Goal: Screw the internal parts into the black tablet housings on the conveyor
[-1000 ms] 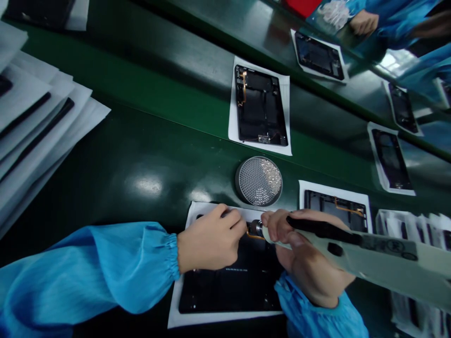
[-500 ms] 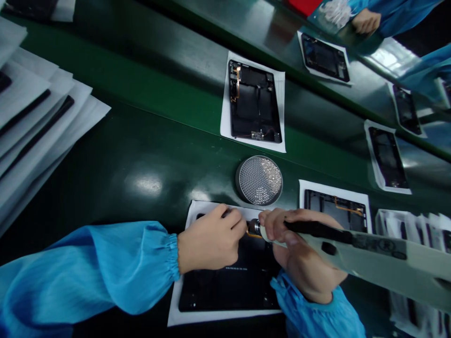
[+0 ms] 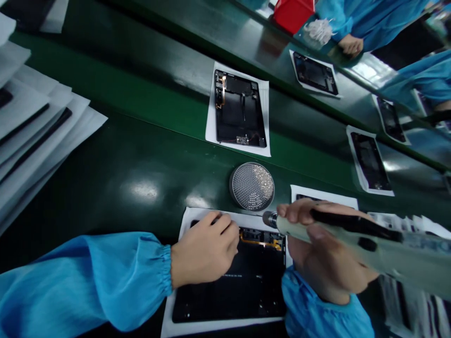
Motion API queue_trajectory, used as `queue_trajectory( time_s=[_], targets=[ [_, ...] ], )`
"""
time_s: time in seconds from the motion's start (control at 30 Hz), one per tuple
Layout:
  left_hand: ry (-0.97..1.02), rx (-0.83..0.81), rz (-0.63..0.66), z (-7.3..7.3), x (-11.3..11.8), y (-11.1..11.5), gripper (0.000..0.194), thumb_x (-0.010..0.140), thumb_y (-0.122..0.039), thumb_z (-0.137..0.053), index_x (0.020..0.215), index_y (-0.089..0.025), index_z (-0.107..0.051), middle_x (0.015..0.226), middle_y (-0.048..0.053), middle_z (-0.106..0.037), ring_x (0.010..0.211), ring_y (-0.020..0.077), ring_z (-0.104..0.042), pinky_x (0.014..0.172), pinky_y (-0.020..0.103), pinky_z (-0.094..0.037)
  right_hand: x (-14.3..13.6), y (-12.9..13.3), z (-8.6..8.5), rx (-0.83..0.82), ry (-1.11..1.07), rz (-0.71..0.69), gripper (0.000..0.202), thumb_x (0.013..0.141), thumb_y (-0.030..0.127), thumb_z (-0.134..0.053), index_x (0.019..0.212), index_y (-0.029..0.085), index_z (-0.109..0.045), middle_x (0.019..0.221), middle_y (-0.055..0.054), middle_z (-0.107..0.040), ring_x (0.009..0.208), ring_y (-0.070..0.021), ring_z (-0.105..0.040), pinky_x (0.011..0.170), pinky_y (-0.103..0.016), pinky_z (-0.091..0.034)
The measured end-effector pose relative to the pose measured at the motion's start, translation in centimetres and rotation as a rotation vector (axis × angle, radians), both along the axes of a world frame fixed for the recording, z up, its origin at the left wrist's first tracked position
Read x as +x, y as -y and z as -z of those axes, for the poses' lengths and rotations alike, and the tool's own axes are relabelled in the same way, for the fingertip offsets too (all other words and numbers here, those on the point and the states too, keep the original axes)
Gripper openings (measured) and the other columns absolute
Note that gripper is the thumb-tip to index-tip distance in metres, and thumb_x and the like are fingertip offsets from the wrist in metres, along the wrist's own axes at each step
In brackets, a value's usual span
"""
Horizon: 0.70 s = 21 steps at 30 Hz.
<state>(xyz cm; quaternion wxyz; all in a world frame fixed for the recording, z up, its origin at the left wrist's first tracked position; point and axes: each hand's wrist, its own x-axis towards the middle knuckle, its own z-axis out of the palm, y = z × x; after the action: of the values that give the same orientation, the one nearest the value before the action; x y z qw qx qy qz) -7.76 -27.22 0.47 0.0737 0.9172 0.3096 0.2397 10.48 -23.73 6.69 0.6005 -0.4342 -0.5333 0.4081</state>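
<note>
The desk [image 3: 141,155] is carrying the panel [image 3: 229,300]. The driver [image 3: 405,263] is sitting gripped in the right hand [image 3: 324,256], by the panel's right edge. The left hand [image 3: 206,253] is curling over the panel's upper left; whether it is pinching anything is hidden.

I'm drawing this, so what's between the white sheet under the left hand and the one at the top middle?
In the head view, a round grey dish on the green tabletop.
</note>
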Motion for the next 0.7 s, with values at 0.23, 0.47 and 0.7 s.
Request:
queue_trajectory(
  time_s=[0.23,0.47,0.7],
  targets=[
    [0.022,-0.047,-0.021,-0.1,0.1,0.0,0.026,0.099,-0.023,-0.050,0.105,-0.006,-0.070,0.105,0.013,-0.065,0.097,0.0281,-0.058,0.086,0.044,-0.047,-0.4,-2.0,1.5,-0.039,-0.056,0.040,0.018,0.074,0.014,-0.069,0.091,0.020,-0.069,0.067,-0.001,-0.063,0.066,-0.0162,-0.058,0.070,-0.038,-0.051],
    [0.007,-0.041,-0.009,-0.1,-0.1,0.1,0.029,0.099,-0.024,-0.050,0.110,-0.005,-0.068,0.110,0.013,-0.065,0.100,0.0274,-0.057,0.089,0.044,-0.046,-0.3,-1.8,1.7,-0.047,-0.062,0.020,0.020,0.076,0.010,-0.066,0.093,0.019,-0.069,0.067,-0.001,-0.062,0.065,-0.0167,-0.057,0.070,-0.039,-0.050],
    [0.005,-0.068,0.001,-0.1,-0.1,0.1,0.029,0.099,-0.023,-0.049,0.110,-0.005,-0.069,0.109,0.013,-0.065,0.099,0.0277,-0.058,0.088,0.044,-0.047,-0.5,-1.7,1.9,-0.066,-0.047,0.029,0.020,0.075,0.012,-0.067,0.093,0.022,-0.069,0.067,0.000,-0.062,0.066,-0.0176,-0.057,0.072,-0.041,-0.050]
  ],
)
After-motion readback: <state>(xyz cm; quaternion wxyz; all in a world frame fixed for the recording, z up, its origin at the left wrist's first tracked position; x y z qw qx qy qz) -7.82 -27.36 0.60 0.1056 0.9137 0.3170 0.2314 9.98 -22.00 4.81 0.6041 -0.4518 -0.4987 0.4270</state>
